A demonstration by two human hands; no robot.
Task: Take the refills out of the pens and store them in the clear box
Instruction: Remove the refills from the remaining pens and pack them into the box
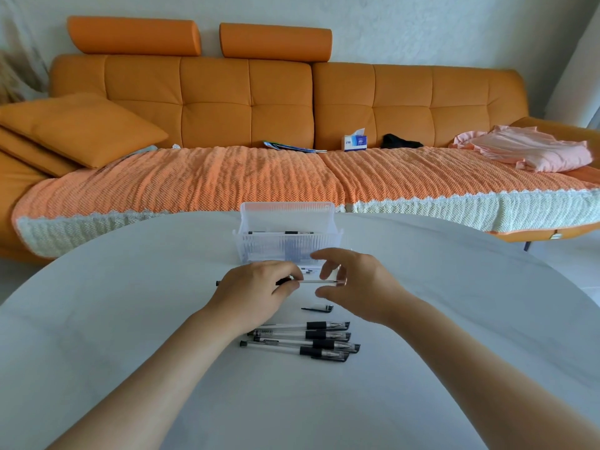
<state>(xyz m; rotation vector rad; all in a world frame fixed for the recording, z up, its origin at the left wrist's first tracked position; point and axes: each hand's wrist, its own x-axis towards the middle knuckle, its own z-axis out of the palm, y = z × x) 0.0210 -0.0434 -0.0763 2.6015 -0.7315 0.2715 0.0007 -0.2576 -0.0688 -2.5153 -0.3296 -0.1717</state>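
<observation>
Four pens (302, 341) wait mid-table. Your left hand (256, 293) pinches a fifth pen (319, 281) level; your right hand (354, 284) curls loosely round its barrel, grip unclear, ready to pull it apart near the box (287, 219) at the far edge.

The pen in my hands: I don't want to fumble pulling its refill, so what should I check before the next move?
1. Left hand grips the pen: ok.
2. Right hand pinches the pen's other end: cannot tell, contact hidden.
3. Cap off, lying on the table: ok.
4. Clear box open, lid up: ok.
5. Other pens out of the way to the box: ok.
</observation>
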